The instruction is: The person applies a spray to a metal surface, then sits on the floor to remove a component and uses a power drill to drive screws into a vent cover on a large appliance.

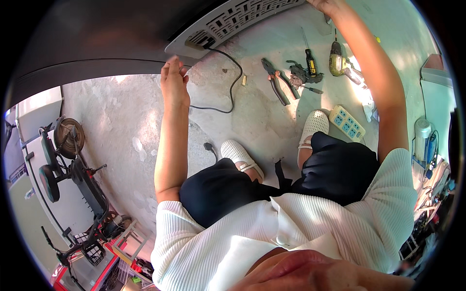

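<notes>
A large dark appliance [111, 34] spans the top left, with a pale slotted panel [247, 14] along its lower edge and a black cord [235, 65] running from it. My left hand [174, 82] reaches up to that edge, fingers slightly bent and apart, fingertips at the dark surface; whether they touch is unclear. My right hand [324, 7], partly cut off at the top, is closed at the panel's far end on something hidden. Below lie pliers [279, 82], a screwdriver [310, 62] on dark crumpled material [297, 72], a smaller screwdriver [310, 89] and a cordless drill [337, 60].
A power strip [347, 123] lies beside my right foot, and a loose plug [208, 148] near my left. An electric scooter [73, 189] and white boxes [39, 116] stand left on the concrete floor [121, 116]. An appliance [437, 92] and assorted clutter line the right.
</notes>
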The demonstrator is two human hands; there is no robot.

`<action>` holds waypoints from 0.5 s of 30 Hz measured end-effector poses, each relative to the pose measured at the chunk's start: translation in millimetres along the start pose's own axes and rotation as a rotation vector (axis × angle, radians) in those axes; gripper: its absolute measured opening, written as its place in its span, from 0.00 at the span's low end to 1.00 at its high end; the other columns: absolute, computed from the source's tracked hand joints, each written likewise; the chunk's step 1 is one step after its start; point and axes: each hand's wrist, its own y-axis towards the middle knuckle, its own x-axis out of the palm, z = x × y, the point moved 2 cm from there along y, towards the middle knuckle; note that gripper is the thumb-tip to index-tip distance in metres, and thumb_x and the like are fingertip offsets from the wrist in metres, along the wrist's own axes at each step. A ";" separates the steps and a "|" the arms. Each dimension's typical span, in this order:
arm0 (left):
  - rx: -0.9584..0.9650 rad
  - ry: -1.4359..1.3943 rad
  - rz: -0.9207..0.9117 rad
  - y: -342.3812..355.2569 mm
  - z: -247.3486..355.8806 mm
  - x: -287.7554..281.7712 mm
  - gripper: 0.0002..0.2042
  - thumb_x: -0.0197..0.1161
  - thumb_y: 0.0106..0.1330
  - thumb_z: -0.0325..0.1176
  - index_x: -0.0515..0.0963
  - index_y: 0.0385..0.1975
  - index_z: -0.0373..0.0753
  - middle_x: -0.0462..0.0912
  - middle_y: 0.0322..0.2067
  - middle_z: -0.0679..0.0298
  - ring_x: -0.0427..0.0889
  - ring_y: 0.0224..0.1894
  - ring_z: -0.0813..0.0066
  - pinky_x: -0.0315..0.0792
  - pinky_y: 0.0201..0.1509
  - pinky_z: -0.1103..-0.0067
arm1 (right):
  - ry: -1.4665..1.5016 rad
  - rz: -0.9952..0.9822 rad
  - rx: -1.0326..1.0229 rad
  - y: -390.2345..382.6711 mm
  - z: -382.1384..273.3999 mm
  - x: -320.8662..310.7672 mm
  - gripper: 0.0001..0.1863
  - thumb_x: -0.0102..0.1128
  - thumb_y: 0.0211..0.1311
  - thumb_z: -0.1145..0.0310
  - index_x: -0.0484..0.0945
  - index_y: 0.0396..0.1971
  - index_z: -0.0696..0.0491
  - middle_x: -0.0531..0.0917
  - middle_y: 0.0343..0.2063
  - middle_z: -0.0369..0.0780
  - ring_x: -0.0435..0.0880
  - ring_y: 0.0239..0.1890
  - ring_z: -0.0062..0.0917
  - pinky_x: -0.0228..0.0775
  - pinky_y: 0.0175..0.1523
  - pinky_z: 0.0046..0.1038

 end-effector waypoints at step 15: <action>1.581 1.369 0.498 10.1 46.7 19.3 0.08 0.64 0.59 0.47 0.83 0.38 0.63 0.78 0.34 0.87 0.70 0.39 0.82 0.53 0.48 0.78 | -0.158 -0.048 0.128 -6.1 -8.9 11.6 0.15 0.69 0.53 0.57 0.76 0.33 0.50 0.81 0.30 0.30 0.80 0.33 0.18 0.77 0.45 0.28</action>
